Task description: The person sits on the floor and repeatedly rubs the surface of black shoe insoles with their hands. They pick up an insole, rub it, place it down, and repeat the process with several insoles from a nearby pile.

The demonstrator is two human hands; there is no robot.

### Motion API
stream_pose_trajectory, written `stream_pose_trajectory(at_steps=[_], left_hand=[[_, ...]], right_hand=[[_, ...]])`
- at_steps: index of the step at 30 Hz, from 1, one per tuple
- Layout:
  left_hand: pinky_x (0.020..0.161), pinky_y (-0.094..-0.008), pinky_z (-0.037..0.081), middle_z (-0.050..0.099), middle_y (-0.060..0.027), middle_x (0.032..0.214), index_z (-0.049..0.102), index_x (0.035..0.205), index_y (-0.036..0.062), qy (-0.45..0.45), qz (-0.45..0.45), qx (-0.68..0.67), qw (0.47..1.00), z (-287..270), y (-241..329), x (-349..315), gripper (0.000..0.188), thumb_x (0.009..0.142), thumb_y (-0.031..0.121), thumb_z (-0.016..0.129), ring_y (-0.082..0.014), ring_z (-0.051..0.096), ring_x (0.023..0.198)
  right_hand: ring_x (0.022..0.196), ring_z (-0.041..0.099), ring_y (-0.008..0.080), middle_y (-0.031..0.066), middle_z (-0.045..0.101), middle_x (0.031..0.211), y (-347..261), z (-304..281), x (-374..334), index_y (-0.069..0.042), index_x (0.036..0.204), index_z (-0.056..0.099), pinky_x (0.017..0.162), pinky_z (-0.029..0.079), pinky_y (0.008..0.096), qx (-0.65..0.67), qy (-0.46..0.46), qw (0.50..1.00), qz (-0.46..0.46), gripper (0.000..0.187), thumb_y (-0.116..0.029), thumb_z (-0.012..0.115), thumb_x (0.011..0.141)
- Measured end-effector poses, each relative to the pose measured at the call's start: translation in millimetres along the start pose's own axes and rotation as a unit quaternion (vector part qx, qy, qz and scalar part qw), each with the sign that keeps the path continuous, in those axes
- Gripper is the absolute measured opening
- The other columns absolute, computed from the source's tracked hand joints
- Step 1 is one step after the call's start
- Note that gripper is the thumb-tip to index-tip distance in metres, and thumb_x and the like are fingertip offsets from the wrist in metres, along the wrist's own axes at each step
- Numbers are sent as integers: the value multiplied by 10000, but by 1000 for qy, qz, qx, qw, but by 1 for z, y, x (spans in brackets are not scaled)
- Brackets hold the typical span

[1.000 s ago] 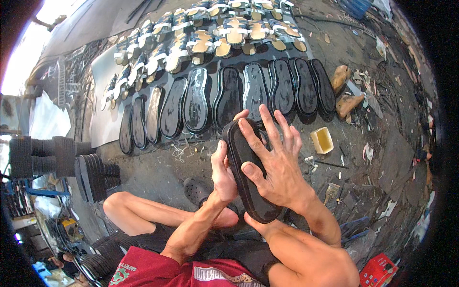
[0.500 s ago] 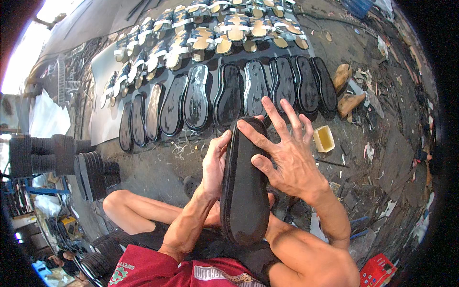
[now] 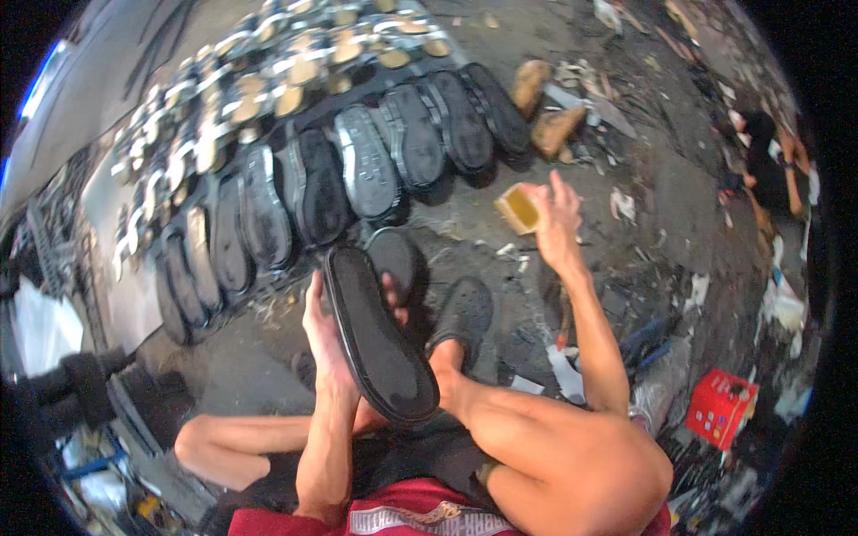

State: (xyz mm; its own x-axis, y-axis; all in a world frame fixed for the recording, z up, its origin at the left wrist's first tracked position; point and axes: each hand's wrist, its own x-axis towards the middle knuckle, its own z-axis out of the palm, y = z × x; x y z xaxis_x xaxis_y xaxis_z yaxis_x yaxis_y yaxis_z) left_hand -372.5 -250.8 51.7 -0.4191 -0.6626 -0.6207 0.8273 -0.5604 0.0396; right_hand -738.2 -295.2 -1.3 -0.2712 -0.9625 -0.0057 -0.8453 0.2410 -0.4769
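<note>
your right hand is now touching the yellow tub right of the black sole, grip unclear, leaving your left hand gripping that sole alone.

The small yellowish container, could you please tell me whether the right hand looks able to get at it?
Probably yes: the right hand is at the edge of the small yellowish container, with nothing visible between them.
</note>
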Motion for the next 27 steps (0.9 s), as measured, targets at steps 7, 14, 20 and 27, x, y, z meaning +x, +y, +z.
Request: stream_pose_trajectory(at_steps=[7,14,20,27], left_hand=[[939,-555,602,735,-242,1178,645,1344,-47,61,-39,50,996,-3,-16,1,705,920,512,577,-411,730,986],[932,-478,582,682,-260,1271,595,1409,-49,-50,78,27,995,8,-2,1,721,1058,571,484,-376,673,1032],[1040,-554,598,641,-280,1397,493,1541,-63,-89,-13,17,996,3,-24,7,766,1087,550,433,-396,704,1154],[1045,-521,600,611,-313,1436,443,1584,-76,-157,-49,-10,986,32,-43,13,859,1117,640,362,-423,713,1139]], right_hand=[[1615,216,438,150,248,1787,79,38,-13,-125,1422,726,1274,159,653,-106,7,991,-83,670,-545,270,1169],[1599,247,356,140,307,1767,65,15,-22,-105,1422,725,1305,107,555,102,51,993,37,785,-600,176,1158],[1594,310,263,139,471,1686,51,0,-42,24,1316,750,1301,130,484,452,-34,879,148,917,-674,184,1133],[1611,292,255,139,420,1721,-120,-73,-51,-135,1383,756,1306,99,443,610,-174,768,-92,754,-610,222,1144]])
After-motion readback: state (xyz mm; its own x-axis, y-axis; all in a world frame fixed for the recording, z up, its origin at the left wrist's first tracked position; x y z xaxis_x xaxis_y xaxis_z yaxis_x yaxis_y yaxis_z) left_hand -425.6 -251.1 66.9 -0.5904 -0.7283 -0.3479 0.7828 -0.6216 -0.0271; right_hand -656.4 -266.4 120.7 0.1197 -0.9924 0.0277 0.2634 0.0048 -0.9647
